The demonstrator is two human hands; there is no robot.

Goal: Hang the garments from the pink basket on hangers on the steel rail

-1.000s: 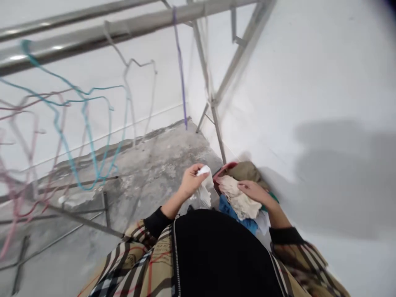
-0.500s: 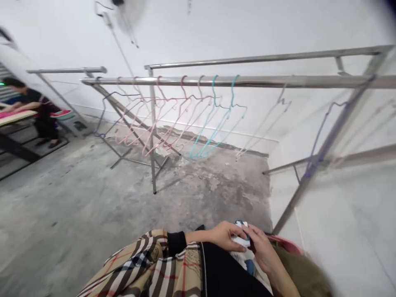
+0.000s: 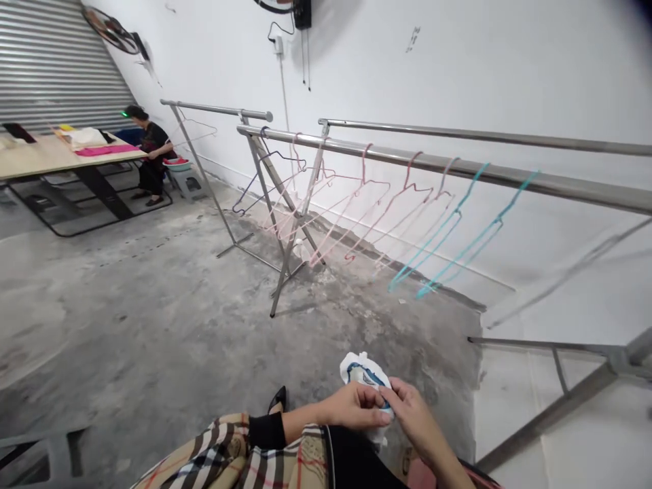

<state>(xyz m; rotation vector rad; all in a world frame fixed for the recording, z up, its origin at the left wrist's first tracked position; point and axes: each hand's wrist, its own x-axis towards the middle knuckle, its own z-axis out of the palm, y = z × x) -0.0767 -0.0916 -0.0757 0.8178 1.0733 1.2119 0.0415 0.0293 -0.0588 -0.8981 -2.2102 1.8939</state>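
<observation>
My left hand [image 3: 351, 407] and my right hand [image 3: 415, 418] meet low in the middle of the view, both pinching a small crumpled white cloth with blue print [image 3: 363, 372]. The cloth sticks up above my fingers. My plaid sleeve with a black cuff [image 3: 244, 451] runs in from the bottom edge. A steel clothes rail [image 3: 407, 159] crosses ahead of me with several pink wire hangers [image 3: 356, 204] and two teal wire hangers [image 3: 448, 244] on it.
A second rail [image 3: 219, 109] stands further left. A person in dark clothes [image 3: 150, 156] sits by a long table [image 3: 51, 156] at the far left, with a basin on a stool [image 3: 178, 166] beside them. The floor is bare concrete [image 3: 127, 312]. A pink basket rim [image 3: 422, 475] shows at the bottom.
The view has swung up and left from the basket of clothes to the rails and room. Both hands have come together on the white cloth and lifted it slightly.
</observation>
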